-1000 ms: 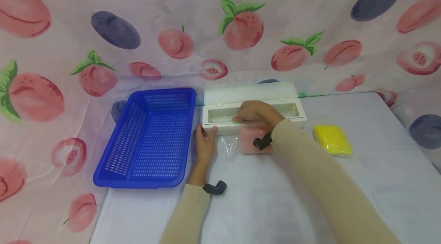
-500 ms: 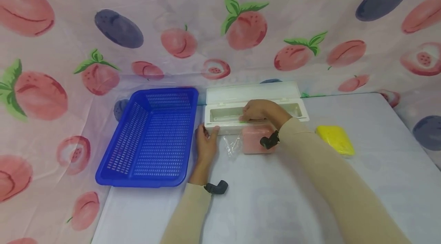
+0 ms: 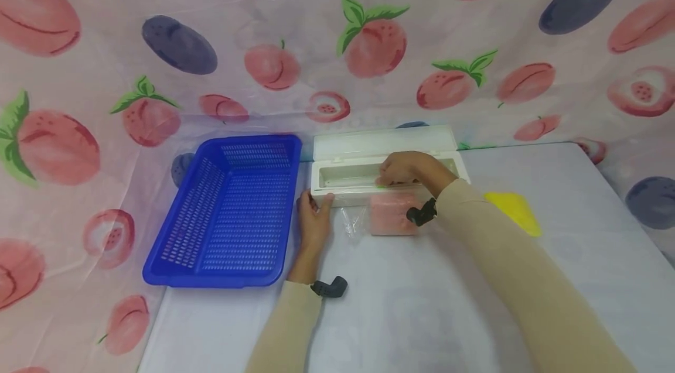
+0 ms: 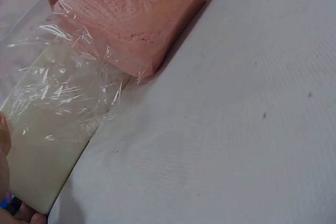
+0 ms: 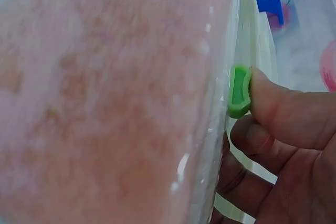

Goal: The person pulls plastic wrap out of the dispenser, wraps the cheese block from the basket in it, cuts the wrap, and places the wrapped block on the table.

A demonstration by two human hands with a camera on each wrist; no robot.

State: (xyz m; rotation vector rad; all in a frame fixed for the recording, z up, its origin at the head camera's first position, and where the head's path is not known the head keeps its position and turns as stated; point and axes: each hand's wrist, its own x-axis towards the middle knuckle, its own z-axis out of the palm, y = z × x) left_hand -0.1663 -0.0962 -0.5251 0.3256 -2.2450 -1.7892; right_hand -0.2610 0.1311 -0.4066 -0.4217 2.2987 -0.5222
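Observation:
A long white cling film dispenser (image 3: 343, 194) lies with its clear lid (image 3: 385, 141) raised behind it. My left hand (image 3: 314, 223) grips its left end, the thumb on the front and the fingers round the end. My right hand (image 3: 403, 169) is at the front edge of the trough, thumb and index finger on a small green slide cutter (image 5: 240, 92). Clear cling film (image 4: 68, 87) hangs over the dispenser's front. It runs to a pink block (image 3: 392, 215) with a mottled surface, which lies wrapped against the dispenser's front.
A blue perforated plastic basket (image 3: 242, 226) stands to the left, close by my left hand. To the right, a yellow packet (image 3: 514, 212) lies partly behind the right sleeve (image 3: 501, 256). All rest on a white-covered table (image 3: 401, 314) before a peach-print cloth (image 3: 295, 27).
My right hand has slid to the right along the dispenser's front edge with the green slide cutter. The left hand keeps its grip on the left end. The right sleeve now covers more of the yellow packet.

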